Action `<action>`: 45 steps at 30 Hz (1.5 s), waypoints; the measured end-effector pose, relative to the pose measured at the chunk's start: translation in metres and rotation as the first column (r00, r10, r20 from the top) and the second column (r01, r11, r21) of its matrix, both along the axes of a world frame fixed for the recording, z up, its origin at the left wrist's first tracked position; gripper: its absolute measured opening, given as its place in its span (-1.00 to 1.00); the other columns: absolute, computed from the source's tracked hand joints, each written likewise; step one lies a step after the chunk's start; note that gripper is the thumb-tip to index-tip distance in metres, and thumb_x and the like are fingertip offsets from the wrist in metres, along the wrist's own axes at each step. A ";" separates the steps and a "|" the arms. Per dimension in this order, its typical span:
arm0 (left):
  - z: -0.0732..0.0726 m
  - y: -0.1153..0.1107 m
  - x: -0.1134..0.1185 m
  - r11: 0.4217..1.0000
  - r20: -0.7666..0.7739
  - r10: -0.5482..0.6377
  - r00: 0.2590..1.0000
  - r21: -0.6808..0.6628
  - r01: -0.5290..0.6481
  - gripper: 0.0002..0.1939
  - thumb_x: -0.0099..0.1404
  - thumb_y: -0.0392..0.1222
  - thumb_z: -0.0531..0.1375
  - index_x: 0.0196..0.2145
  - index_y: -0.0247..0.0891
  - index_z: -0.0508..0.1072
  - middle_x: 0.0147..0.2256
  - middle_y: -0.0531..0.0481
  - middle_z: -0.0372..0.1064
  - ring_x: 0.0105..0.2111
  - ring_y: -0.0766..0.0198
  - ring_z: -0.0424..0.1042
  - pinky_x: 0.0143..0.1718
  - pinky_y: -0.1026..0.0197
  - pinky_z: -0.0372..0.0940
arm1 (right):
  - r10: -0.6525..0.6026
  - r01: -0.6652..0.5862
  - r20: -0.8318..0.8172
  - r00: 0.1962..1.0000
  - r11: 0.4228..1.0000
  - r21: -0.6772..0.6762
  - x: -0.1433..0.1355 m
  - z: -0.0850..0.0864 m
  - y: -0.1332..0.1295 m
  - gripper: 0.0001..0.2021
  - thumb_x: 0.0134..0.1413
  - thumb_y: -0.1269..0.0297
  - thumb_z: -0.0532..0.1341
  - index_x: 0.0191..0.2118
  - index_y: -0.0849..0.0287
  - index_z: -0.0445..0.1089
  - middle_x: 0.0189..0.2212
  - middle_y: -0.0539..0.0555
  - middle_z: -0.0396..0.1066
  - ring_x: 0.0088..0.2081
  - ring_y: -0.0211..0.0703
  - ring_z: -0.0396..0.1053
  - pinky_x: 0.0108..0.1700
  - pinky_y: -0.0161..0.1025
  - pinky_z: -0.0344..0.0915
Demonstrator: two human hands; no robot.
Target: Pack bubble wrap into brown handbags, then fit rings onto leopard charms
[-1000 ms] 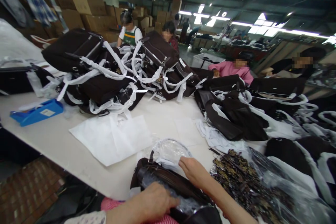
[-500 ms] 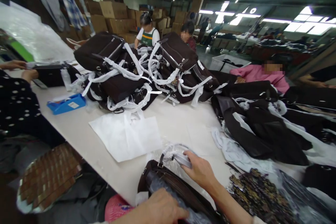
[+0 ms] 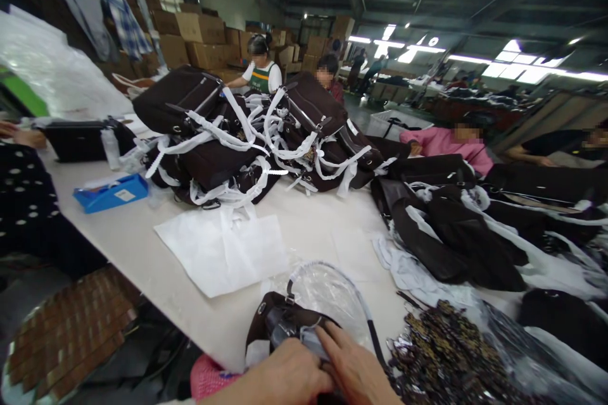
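A dark brown handbag (image 3: 256, 324) lies at the near table edge, its mouth facing me. Its handle, wrapped in white (image 3: 327, 264), arches up behind it over clear plastic. My right hand (image 3: 354, 364) reaches into the mouth, fingers on a grey plastic-wrapped bundle (image 3: 312, 340) whose contents I cannot make out. Beside it, my left hand (image 3: 285, 372) is curled at the bag's opening; its fingertips are partly hidden, so what they grip is unclear. Grey wrapping shows inside the bag around both hands.
A white fabric bag (image 3: 223, 253) lies flat on the table (image 3: 327, 215). Brown handbags (image 3: 209, 158) are piled behind it, more brown bags (image 3: 441, 221) to the right. Metal chains (image 3: 441, 348) heap at near right. A blue dispenser (image 3: 111, 193) stands left; co-workers sit around.
My right hand has come down and left, bringing the grey bundle from above the handle into the bag's mouth. My left hand stays at the opening. The view has shifted slightly.
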State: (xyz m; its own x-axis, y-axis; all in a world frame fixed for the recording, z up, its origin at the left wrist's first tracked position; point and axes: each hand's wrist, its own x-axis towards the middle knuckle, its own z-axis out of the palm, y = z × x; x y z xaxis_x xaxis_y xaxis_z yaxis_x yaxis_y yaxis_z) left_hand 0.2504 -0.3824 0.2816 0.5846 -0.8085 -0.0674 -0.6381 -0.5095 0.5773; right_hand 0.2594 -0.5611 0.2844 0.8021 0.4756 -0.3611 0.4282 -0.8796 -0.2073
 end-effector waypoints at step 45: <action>0.058 -0.080 0.052 0.970 -0.710 0.241 0.662 0.178 -0.162 -0.78 -0.09 -0.18 0.27 -0.41 -0.25 0.44 -0.54 0.16 0.26 -0.51 0.32 0.22 -0.52 0.31 0.02 | -0.629 0.870 -0.756 0.182 -0.255 0.422 -0.096 -0.049 -0.104 -0.46 -0.14 -0.29 0.25 -0.20 0.07 0.35 -0.26 0.07 0.46 -0.17 -0.01 0.47 -0.32 -0.20 0.37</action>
State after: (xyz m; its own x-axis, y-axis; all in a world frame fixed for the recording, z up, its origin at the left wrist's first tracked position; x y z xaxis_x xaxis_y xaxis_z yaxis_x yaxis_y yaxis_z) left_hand 0.3020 -0.4620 0.3396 0.4689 -0.6435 -0.6050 0.0828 -0.6499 0.7555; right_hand 0.1639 -0.6648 0.2355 0.7254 -0.3601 -0.5866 -0.5924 0.1072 -0.7985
